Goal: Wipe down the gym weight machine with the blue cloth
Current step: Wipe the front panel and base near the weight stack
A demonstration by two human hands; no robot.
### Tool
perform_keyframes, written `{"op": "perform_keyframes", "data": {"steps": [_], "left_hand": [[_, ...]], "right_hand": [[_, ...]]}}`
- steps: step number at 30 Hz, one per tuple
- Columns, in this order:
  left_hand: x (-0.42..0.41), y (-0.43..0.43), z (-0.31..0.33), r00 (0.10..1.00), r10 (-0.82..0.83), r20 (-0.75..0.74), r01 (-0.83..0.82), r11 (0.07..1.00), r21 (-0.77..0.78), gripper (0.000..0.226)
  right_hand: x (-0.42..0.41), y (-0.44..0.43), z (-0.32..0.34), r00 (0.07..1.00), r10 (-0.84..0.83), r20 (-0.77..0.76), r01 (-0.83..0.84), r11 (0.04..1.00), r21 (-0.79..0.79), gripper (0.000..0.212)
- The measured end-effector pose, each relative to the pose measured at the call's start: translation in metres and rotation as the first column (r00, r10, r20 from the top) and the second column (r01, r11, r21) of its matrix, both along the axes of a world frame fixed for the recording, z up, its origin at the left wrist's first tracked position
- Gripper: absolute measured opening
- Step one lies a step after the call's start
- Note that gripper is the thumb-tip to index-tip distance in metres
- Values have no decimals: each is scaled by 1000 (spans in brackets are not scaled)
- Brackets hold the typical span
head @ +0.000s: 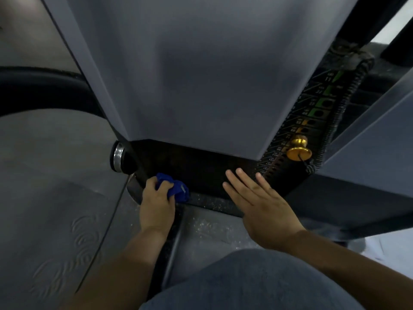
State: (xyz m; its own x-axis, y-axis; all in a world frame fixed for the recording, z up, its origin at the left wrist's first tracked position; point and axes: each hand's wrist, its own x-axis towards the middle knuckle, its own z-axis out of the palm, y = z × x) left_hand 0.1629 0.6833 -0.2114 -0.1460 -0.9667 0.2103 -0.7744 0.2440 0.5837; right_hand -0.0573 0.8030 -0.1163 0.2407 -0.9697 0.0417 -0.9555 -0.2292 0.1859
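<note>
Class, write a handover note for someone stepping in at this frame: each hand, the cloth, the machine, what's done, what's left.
Left hand grips the bunched blue cloth at the black base panel, left corner.
Right hand open, fingers straight, before that panel; contact unclear.
Done: cannot tell.
Left: speckled ledge below, grey cover, gold pin area.

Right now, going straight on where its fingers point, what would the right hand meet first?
Likely the black panel under the grey cover; the right hand looks close to it, though depth is unclear.
</note>
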Motion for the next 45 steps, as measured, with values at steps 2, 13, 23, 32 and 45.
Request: {"op": "perform_keyframes", "data": {"steps": [2,13,23,32,45], "left_hand": [[-2,1,-10,1000,0,22,0,1000,1,26],[-11,-2,95,978,-112,-179,6,862,-506,26],[-12,2,17,990,-140,19,141,981,-132,29],[-6,18,5,970,-171,173,158,984,88,39],[-51,21,96,919,-384,89,366,744,-560,32]], "right_hand": [[-3,5,-15,1000,-17,25,16,999,43,95],[-19,26,-38,963,-234,132,197,949,247,80],[-16,24,-57,874,-426,232,265,820,508,81],[-24,32,-51,791,-565,237,338,725,600,79],[-35,47,-27,683,-675,280,381,656,652,79]]}}
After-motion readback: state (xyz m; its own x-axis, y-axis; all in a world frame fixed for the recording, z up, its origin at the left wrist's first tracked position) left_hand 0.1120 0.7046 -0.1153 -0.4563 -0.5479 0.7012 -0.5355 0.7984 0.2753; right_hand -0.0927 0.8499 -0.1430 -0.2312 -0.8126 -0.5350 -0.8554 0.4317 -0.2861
